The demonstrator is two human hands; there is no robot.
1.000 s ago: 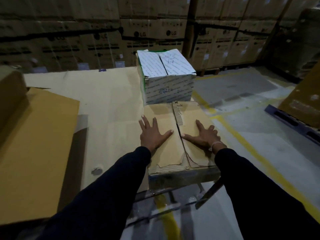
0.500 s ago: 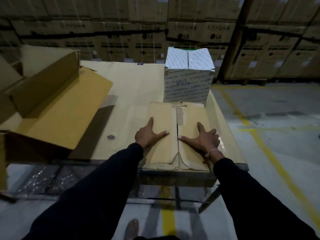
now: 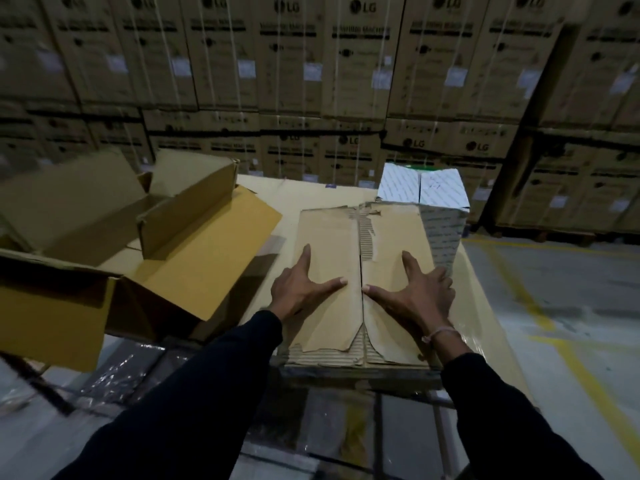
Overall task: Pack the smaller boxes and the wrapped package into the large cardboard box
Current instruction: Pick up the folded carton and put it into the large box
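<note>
Scene dimly lit throughout; colours muted, brownish. Stacked cartons (image 3: pixel 346 64) at back rendered soft, print smeared, straight edges bowed toward frame corners by wide-angle lens. Left open box (image 3: pixel 86 237) blurred along flaps. Dark shadow cast right of that box onto table (image 3: pixel 263 251). Sleeves (image 3: pixel 194 393) nearly black, detail lost. Faint glare seen on floor (image 3: pixel 554 289) at right and on plastic wrap (image 3: pixel 114 372) below table edge. White box (image 3: pixel 440 192) brightest area, not blown out.

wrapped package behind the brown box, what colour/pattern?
White wrapping with fine repeated print and a handwritten mark on top; head view shows it best.
</note>
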